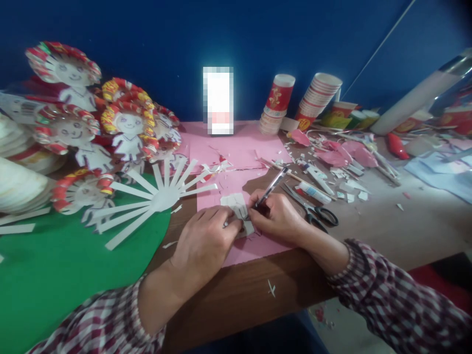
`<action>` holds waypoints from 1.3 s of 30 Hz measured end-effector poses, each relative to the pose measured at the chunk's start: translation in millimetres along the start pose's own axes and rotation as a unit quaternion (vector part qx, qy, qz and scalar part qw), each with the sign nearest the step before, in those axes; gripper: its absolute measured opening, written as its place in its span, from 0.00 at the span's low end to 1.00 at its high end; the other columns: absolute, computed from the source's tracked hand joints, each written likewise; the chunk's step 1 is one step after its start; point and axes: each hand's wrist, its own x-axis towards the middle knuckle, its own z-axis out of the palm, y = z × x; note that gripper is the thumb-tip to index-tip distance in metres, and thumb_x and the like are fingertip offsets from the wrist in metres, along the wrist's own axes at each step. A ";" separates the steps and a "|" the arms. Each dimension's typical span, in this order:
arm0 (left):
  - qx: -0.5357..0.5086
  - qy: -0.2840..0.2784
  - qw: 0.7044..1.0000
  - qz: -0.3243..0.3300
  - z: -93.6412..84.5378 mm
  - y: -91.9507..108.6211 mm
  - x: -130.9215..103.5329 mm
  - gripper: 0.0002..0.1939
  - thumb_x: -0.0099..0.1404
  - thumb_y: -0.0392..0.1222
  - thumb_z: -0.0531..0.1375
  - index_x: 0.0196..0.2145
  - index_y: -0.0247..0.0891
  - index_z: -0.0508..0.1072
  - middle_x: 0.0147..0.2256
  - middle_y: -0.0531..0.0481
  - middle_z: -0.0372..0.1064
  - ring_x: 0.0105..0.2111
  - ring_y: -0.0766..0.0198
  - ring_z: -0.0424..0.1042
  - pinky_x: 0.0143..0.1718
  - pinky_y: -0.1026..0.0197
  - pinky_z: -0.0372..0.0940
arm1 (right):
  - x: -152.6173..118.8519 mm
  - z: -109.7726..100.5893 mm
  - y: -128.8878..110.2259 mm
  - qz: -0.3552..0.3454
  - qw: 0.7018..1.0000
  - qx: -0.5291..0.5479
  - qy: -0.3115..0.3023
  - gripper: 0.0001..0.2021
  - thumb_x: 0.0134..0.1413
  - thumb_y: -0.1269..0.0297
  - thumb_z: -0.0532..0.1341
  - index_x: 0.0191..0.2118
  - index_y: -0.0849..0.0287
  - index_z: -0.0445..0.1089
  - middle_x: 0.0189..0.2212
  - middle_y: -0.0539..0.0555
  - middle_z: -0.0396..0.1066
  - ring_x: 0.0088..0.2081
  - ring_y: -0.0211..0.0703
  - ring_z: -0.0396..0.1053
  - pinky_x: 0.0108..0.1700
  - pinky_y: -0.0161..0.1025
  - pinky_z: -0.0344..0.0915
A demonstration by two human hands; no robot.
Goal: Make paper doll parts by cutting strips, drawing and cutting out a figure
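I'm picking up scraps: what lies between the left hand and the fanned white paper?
In the head view, a strip of brown table with small white scraps lies between the left hand and the fanned white paper.

Left hand point(206, 232) lay palm-down, partly curled; right hand point(277, 214) formed a pinch grip; forearms point(326, 250) converged forward.

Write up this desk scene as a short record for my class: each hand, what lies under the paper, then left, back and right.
Left hand: on white paper
Right hand: holds pen
Under paper: pink sheet
Left: paper dolls; long-stripped white cut-out, partly over green sheet
Back: stacked cups
Right: scissors
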 end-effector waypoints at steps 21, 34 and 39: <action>-0.006 -0.013 1.000 -0.003 -0.1 0.2 0.0 0.07 0.67 0.36 0.55 0.39 0.40 0.74 0.37 0.46 0.70 0.37 0.55 0.69 0.38 0.51 0.66 | 0.4 0.3 -1.0 -0.005 1.000 -0.007 -0.003 0.04 0.52 0.65 0.58 0.32 0.58 0.68 0.21 0.48 0.67 0.24 0.36 0.63 0.28 0.33 0.55; -0.010 0.001 1.000 0.000 0.8 -0.4 -0.2 0.08 0.67 0.37 0.56 0.39 0.39 0.75 0.37 0.45 0.70 0.38 0.55 0.69 0.38 0.52 0.66 | 0.8 -0.4 -1.8 -0.011 1.000 -0.001 -0.004 0.04 0.51 0.67 0.58 0.31 0.59 0.69 0.20 0.47 0.66 0.24 0.35 0.62 0.28 0.33 0.55; -0.016 0.006 1.000 -0.001 1.8 -1.6 -0.1 0.10 0.67 0.35 0.55 0.43 0.38 0.74 0.39 0.45 0.71 0.39 0.55 0.69 0.39 0.52 0.66 | 0.8 -0.7 -2.4 -0.014 1.000 0.003 -0.004 0.04 0.51 0.67 0.58 0.31 0.59 0.69 0.20 0.47 0.66 0.24 0.34 0.62 0.28 0.33 0.55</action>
